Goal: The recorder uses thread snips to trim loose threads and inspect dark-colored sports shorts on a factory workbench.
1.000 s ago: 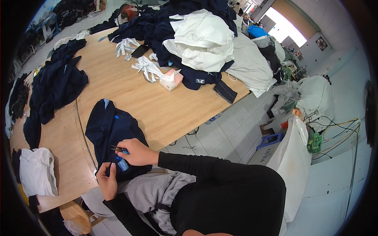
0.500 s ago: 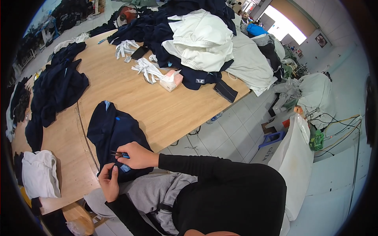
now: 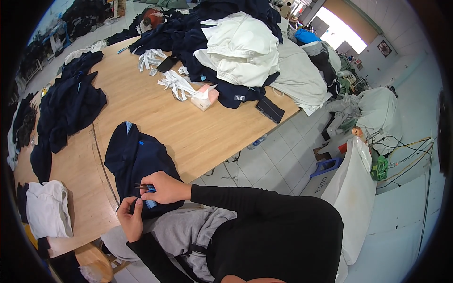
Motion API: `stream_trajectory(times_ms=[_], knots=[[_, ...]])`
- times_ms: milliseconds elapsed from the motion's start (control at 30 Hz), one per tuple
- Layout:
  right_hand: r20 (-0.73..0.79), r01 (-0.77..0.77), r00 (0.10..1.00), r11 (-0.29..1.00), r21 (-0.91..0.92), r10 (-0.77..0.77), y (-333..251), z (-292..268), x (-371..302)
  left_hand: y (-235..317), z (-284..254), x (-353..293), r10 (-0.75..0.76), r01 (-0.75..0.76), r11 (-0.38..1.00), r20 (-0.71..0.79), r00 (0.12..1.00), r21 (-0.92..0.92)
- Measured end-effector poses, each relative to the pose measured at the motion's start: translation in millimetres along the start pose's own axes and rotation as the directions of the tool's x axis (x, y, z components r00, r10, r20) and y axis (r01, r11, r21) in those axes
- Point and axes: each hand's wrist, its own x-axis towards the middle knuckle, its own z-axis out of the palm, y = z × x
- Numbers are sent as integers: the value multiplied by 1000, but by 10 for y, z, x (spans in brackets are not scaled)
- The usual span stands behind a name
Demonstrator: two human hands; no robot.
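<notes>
A navy garment [image 3: 137, 158] lies at the table's near edge, with light blue patches on it, and reaches down by my lap. My right hand [image 3: 164, 187] is closed around small thread snips [image 3: 138, 186] with dark pointed blades and a bit of blue at the grip. The blades point left, just over the cloth. Below them, my left hand [image 3: 130, 214] pinches the garment's edge between thumb and fingers. A light blue label-like patch [image 3: 151, 203] shows between the two hands. The exact spot under the fingertips is hidden.
White garments [image 3: 243, 47] sit on a navy pile across the table [image 3: 217, 132]. Near them are white strips [image 3: 175, 85], a tissue pack [image 3: 205, 97], a black phone [image 3: 167, 64] and a dark folded piece [image 3: 270, 109]. More navy clothing [image 3: 71, 104] and a folded white garment [image 3: 48, 208] lie left.
My right hand and the snips have shifted very slightly down, toward my left hand. My left hand keeps its pinch, and the garment stays in place.
</notes>
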Motion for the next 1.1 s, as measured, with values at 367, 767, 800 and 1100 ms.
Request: stream_trajectory(times_ms=[367, 767, 800, 1100], knots=[[-692, -102, 703, 938, -331, -167, -105, -1323, 223, -60, -53, -25, -41, 43, 996, -30, 999, 72], [-752, -102, 46, 746, -659, -658, -2210, -3190, -403, 11, -84, -32, 15, -19, 979, 21, 1000, 203], [-759, -67, 122, 757, -650, -640, -2023, -3144, -365, 4, -76, -22, 2, -4, 985, 16, 1000, 174], [-420, -25, 901, 955, -295, -106, -314, -888, 159, -6, -127, 53, -109, 119, 961, 53, 993, -251]])
